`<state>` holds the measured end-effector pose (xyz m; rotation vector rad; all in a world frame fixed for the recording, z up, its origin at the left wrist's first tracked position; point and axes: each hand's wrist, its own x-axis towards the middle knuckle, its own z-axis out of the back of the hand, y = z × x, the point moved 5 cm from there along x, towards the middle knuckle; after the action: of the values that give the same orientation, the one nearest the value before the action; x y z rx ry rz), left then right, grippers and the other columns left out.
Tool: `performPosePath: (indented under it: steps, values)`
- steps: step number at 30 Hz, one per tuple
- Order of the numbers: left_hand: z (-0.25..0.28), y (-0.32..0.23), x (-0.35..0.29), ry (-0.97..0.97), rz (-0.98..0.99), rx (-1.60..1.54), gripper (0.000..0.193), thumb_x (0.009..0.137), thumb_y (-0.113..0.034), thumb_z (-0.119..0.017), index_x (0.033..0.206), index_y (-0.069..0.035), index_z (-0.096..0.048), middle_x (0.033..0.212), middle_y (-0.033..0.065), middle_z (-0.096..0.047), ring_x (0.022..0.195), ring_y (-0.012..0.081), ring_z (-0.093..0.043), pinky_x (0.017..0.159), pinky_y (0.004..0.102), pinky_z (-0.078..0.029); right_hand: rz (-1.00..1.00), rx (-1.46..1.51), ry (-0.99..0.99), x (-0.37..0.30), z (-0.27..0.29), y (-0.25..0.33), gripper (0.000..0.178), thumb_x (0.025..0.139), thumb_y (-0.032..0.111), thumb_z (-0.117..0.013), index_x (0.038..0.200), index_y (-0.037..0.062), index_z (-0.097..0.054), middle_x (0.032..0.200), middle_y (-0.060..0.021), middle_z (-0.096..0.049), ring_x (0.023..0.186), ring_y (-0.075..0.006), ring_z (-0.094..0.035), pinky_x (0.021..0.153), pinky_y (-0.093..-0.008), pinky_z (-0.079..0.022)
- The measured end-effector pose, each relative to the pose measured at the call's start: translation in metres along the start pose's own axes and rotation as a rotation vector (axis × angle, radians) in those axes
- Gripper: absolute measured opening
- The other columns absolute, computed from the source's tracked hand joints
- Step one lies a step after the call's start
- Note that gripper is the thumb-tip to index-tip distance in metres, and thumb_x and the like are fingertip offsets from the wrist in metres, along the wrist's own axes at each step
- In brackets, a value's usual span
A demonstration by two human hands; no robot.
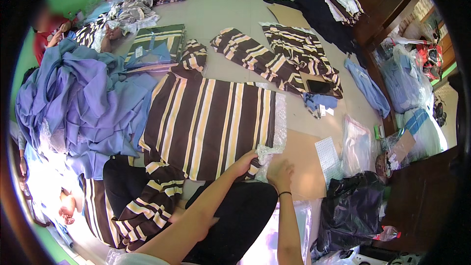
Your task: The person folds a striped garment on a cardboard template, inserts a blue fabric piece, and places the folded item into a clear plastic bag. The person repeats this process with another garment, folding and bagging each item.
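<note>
A brown striped garment point(206, 122) with cream and yellow stripes and a white lace edge point(280, 122) lies spread flat on the floor in front of me. My left hand point(241, 164) is closed on its near right corner, by the lace. Close beside it, to the right, my right hand point(279, 172) hangs over the edge of a brown cardboard sheet point(304, 162). Its fingers are bent and smeared by motion, so whether they hold anything cannot be made out. A dark band circles the right wrist.
Blue-purple cloth point(93, 103) is heaped at left, beside packed striped garments point(156, 44). Another striped garment point(255, 56) carries a dark phone point(318, 86) farther off. A clear plastic bag point(356, 142), a white perforated card point(327, 154) and a black plastic bag point(351, 211) lie at right. Other people sit beyond.
</note>
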<state>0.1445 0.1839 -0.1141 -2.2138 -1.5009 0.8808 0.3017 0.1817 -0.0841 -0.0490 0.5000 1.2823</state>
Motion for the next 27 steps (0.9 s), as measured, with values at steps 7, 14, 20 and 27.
performPosePath:
  steps: [7, 14, 20, 27]
  values:
    - [-0.003, 0.005, 0.001, 0.048, 0.004, 0.146, 0.024, 0.083, -0.018, -0.045, 0.102, -0.004, -0.05, 0.086, 0.0016, -0.052, 0.08, 0.0093, -0.048, 0.072, 0.0237, -0.038, 0.231, 0.09, -0.111, -0.004, 0.009, -0.006, 0.084, 0.058, 0.031, -0.067, 0.128, 0.0072, -0.027, 0.131, -0.0265, -0.023, 0.12, -0.0409, -0.024, 0.096, -0.0438, -0.03]
    - [-0.022, 0.0, -0.007, 0.126, 0.049, 0.541, 0.035, 0.088, -0.037, -0.036, 0.103, -0.008, -0.049, 0.079, -0.0028, -0.047, 0.072, 0.0066, -0.044, 0.065, 0.0179, -0.036, 0.349, 0.171, 0.029, -0.001, 0.041, -0.003, 0.035, 0.069, 0.024, -0.058, 0.093, -0.0011, -0.057, 0.086, -0.0249, -0.057, 0.079, -0.0349, -0.057, 0.069, -0.0399, -0.045]
    - [-0.046, 0.036, -0.011, 0.268, 0.075, 1.634, 0.058, 0.086, -0.051, -0.028, 0.129, -0.013, -0.034, 0.134, 0.0152, -0.028, 0.124, 0.0347, -0.025, 0.103, 0.0404, -0.017, 0.17, 0.194, -0.557, -0.039, 0.136, -0.026, 0.02, 0.078, 0.013, -0.049, 0.085, -0.0037, -0.057, 0.078, -0.0229, -0.059, 0.068, -0.0327, -0.058, 0.062, -0.0379, -0.045]
    - [-0.115, -0.025, -0.053, 0.373, -0.138, 0.601, 0.073, 0.083, -0.041, -0.049, 0.134, -0.003, -0.013, 0.137, 0.0176, -0.019, 0.126, 0.0265, -0.02, 0.103, 0.0373, -0.017, 0.273, 0.417, -0.695, -0.089, 0.195, 0.042, 0.022, 0.083, 0.01, -0.046, 0.095, -0.0057, -0.056, 0.077, -0.0201, -0.06, 0.066, -0.0276, -0.059, 0.063, -0.0325, -0.046]
